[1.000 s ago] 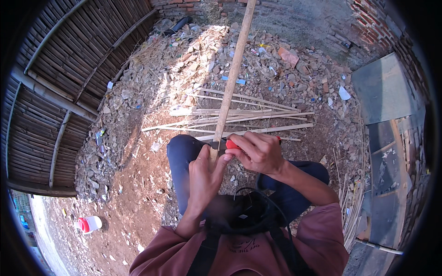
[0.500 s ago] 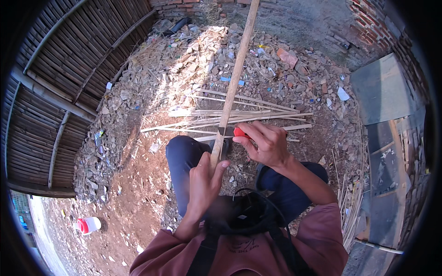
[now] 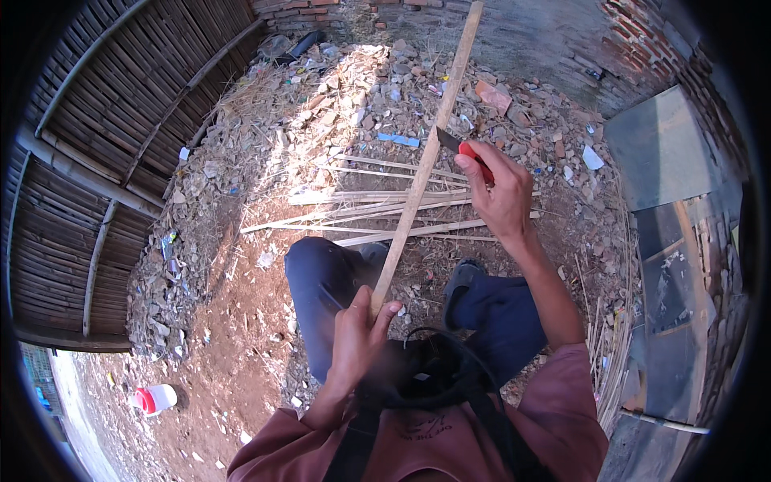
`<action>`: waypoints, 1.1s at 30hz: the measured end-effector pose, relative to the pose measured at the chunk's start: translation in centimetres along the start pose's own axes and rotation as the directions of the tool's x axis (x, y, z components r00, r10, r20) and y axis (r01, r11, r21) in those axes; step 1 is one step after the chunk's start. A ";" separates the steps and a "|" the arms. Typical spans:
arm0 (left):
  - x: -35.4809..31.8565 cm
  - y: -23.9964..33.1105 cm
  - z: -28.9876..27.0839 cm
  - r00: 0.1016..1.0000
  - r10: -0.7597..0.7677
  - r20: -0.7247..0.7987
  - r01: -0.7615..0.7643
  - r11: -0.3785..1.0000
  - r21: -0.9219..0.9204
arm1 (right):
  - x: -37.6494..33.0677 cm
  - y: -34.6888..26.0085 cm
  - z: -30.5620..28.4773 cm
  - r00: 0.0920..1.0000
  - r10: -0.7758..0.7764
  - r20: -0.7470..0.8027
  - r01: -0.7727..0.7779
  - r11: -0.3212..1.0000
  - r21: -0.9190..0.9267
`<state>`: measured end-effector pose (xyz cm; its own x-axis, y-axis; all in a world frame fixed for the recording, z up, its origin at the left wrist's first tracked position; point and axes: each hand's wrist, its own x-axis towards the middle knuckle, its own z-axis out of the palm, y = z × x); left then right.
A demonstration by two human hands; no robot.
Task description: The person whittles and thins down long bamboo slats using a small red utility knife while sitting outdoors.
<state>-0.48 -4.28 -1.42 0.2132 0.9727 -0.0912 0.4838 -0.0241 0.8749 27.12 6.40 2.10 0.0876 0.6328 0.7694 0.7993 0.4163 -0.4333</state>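
My left hand (image 3: 359, 329) is closed around the near end of a long, flat bamboo strip (image 3: 422, 181), its thumb along the side. The strip slants away from me and to the right, up toward the wall. My right hand (image 3: 504, 197) grips a knife (image 3: 467, 150) by its red handle. The dark blade points left, its tip touching or very near the right edge of the strip, well beyond my left hand. Beneath the strip, several pale split strips (image 3: 337, 215) lie across one another on the ground.
Rubble and litter (image 3: 337, 96) cover the ground ahead, up to a brick wall (image 3: 514, 40). A slatted bamboo wall (image 3: 88, 169) stands at left. A white container with a red lid (image 3: 157, 398) sits at lower left. Grey panels (image 3: 662, 153) lean at right. My bent knees flank the strip.
My right hand has moved the knife farther out along the strip, away from my left hand. The strip's far end has swung a little to the right.
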 end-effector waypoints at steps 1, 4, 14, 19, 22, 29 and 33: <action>-0.3 -0.4 0.1 1.000 -0.011 0.025 0.011 1.000 -0.002 | 0.7 0.4 -0.5 0.999 0.044 -0.009 -0.044 0.999 0.020; 0.2 -0.7 -0.2 1.000 0.019 0.025 -0.019 1.000 0.017 | 1.2 1.9 -1.4 0.949 0.299 0.099 -0.300 0.954 -0.005; 2.3 -0.5 -1.0 0.999 0.041 0.000 -0.041 0.994 -0.101 | -0.8 3.1 -2.3 0.925 0.366 0.106 -0.380 0.901 0.209; 2.8 0.8 -1.0 0.999 0.044 0.016 -0.042 0.992 -0.120 | -2.6 0.2 -1.7 0.943 0.130 0.306 -0.222 0.932 0.287; 3.1 0.2 -0.6 0.997 0.052 0.065 -0.037 0.975 -0.219 | -3.9 -1.7 -0.3 0.939 0.015 0.344 -0.144 0.925 0.351; 3.4 -0.3 -0.3 0.991 0.122 0.062 -0.093 0.933 -0.348 | -6.2 -4.0 1.7 0.878 -0.287 0.382 0.137 0.917 0.374; 3.7 -1.1 0.2 0.984 0.181 -0.003 -0.165 0.894 -0.417 | -7.0 -4.1 2.4 0.887 -0.334 0.319 0.195 0.896 0.398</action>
<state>-0.08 -0.73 -2.82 0.2947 0.9531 0.0697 0.0433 -0.0862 0.9953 21.78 1.84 -2.64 -0.3792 0.6303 0.6774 0.4968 0.7563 -0.4256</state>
